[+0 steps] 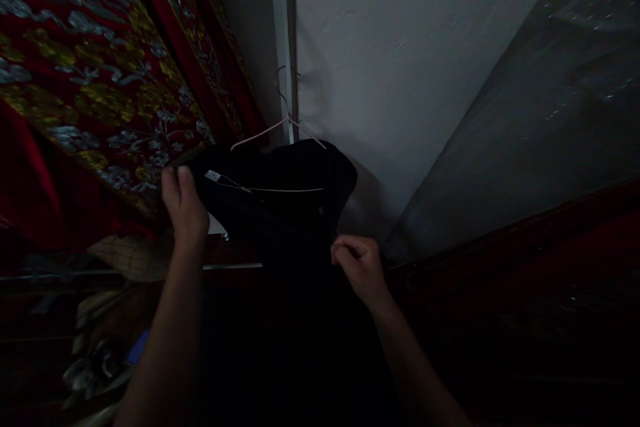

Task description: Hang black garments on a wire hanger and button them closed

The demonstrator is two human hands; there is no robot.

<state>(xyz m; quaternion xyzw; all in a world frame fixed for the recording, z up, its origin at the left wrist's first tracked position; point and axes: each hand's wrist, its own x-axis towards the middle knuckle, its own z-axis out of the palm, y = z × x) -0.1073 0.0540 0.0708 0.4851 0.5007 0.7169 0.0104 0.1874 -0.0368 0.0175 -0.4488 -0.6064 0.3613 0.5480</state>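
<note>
A black garment (295,227) hangs in dim light on a thin wire hanger (289,119). The hanger's hook is at a narrow vertical metal strip on the wall. My left hand (186,203) is closed on the garment's upper left part, pulling it out to the side. Lower down on the right, my right hand (360,263) pinches the garment's edge. Inside the open neck, a small white tag (213,175) shows near the hanger's lower bar (287,190). Darkness hides most of the garment's lower part.
Red cloth with gold and silver embroidery (100,80) hangs at the left. Behind the hanger is a pale wall (380,47), with a shiny clear plastic sheet (540,100) to the right. Dim shelves with a blue item (137,347) are at lower left.
</note>
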